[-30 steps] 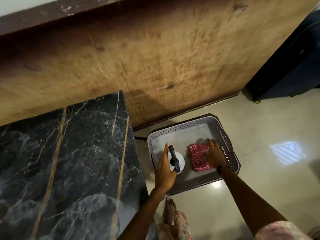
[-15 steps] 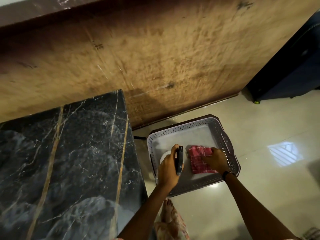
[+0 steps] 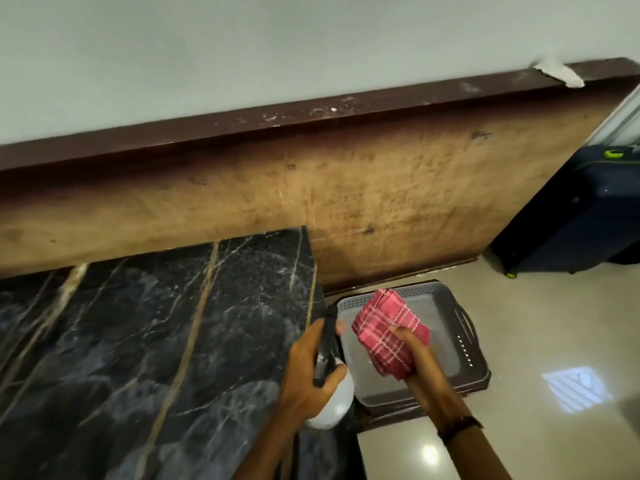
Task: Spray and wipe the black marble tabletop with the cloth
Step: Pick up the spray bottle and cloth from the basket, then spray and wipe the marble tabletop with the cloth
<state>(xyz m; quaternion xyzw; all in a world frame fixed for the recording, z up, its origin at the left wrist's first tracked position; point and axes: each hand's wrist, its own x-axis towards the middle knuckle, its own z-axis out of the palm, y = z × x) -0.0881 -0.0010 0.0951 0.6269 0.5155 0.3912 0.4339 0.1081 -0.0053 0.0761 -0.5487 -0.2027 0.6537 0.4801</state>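
Cloth (image 3: 389, 336): red-pink with a thin white check, folded into a thick, roughly square pad — several layers show along the edge at its 12 o'clock. It is lifted clear of the grey perforated tray (image 3: 460, 322), which sits on the pale glossy floor (image 3: 540, 334) at my 3 o'clock from the table corner.

Spray bottle (image 3: 330, 393): rounded white translucent body, black trigger head and nozzle on top, the nozzle pointing toward 12 o'clock. It hangs right at the table's 3 o'clock edge, partly over the marble, partly over the tray side.

Black marble tabletop (image 3: 156, 341): dark, glossy, veined in white with a few long tan-gold streaks running from 6 toward 12–1 o'clock. It fills the lower-left of my view, its far edge against a worn brown wooden panel (image 3: 381, 202).

My left hand (image 3: 308, 372) is wrapped around the neck of the bottle, fingers curled over the black trigger part, back of the hand up, forearm entering from 6 o'clock.

My right hand (image 3: 412, 348) grips the cloth from its 5 o'clock side — thumb on top of the folded pad, fingers underneath and hidden. A dark band is on that wrist. The two hands sit near each other, not touching.

A dark blue suitcase (image 3: 581, 216) stands at 2 o'clock against the panel.
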